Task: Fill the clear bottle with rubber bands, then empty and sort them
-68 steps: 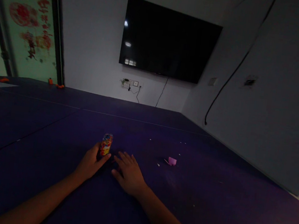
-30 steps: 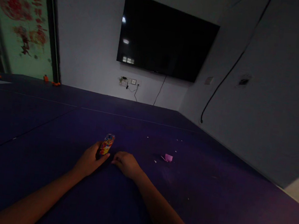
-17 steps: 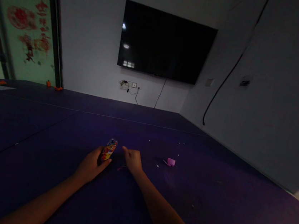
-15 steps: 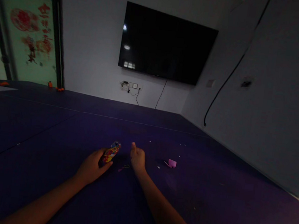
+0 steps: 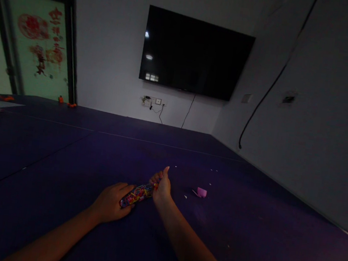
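Observation:
A clear bottle (image 5: 137, 195) filled with colourful, thin elastic bands lies tilted low over the purple surface, its narrow end towards the right. My left hand (image 5: 112, 202) is wrapped around its wider left end, the thumb on the near side. At the narrow end is my right hand (image 5: 162, 186), fingers curled against the mouth and thumb pointing up. A small orange-red bit shows by these fingers; whatever else they hold is hidden.
Right of my hands sits a small pink piece (image 5: 201, 192), with white scraps (image 5: 185, 197) scattered around. Small orange objects (image 5: 71, 105) stand far left near the glass door (image 5: 39, 48). A wall television (image 5: 195, 55) hangs ahead; a black cable (image 5: 260, 102) runs down the right wall.
The bottle has tipped over to the right, and its narrow end has come to my right hand. The loose bands seen on the surface between my hands are out of sight now.

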Available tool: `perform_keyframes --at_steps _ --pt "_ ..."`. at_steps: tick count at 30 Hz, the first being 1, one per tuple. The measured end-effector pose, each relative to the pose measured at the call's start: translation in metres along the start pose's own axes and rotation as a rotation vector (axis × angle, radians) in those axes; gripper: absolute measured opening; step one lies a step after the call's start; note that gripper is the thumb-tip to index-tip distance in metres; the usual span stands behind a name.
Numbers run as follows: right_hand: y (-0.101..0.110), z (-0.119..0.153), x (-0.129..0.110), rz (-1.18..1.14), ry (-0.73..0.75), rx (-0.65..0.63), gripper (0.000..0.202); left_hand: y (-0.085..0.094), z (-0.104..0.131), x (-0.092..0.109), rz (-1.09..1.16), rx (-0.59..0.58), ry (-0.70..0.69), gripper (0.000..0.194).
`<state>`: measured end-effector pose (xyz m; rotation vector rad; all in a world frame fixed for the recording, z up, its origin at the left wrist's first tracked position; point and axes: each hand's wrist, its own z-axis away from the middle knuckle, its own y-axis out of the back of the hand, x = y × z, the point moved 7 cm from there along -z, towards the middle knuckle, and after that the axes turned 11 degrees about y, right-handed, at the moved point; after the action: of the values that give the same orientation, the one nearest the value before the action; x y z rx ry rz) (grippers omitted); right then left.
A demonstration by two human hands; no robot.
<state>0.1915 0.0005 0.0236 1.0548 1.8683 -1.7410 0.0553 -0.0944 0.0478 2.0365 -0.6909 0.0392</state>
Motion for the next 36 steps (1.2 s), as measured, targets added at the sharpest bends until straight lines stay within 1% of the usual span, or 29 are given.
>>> perform_keyframes --at_steps 6,10,12,15,18,21,24,27,30,36 --pt "0.005 -0.002 0.004 0.123 0.035 -0.012 0.054 -0.001 0.001 0.001 -0.012 0.007 -0.022 0.044" --pt "0.008 -0.002 0.008 0.1 0.004 0.029 0.052 0.0 0.001 0.002 -0.007 0.015 -0.029 0.043" --pt "0.007 -0.002 0.008 0.083 0.006 0.026 0.051 0.0 0.001 0.002 -0.002 0.01 -0.028 0.043" --pt "0.005 -0.001 0.006 0.094 0.036 0.005 0.049 0.0 0.001 0.002 -0.004 0.002 -0.02 0.044" --pt "0.006 0.001 0.007 0.166 0.053 -0.009 0.048 0.0 0.0 0.001 -0.008 -0.005 -0.014 0.044" --pt "0.011 0.001 0.009 0.235 0.076 0.008 0.045 0.0 0.0 0.001 -0.004 -0.013 -0.009 0.043" --pt "0.014 0.0 0.007 0.261 0.12 0.018 0.038 -0.002 0.0 0.0 -0.023 -0.016 0.001 0.043" --pt "0.013 0.001 0.006 0.264 0.148 -0.008 0.032 -0.005 0.0 -0.003 -0.055 -0.025 0.007 0.043" --pt "0.012 0.002 0.007 0.262 0.154 -0.026 0.029 -0.005 0.0 -0.005 -0.068 -0.008 0.025 0.043" --pt "0.006 0.005 0.009 0.252 0.155 -0.096 0.031 -0.004 -0.002 -0.004 -0.069 0.006 0.027 0.041"
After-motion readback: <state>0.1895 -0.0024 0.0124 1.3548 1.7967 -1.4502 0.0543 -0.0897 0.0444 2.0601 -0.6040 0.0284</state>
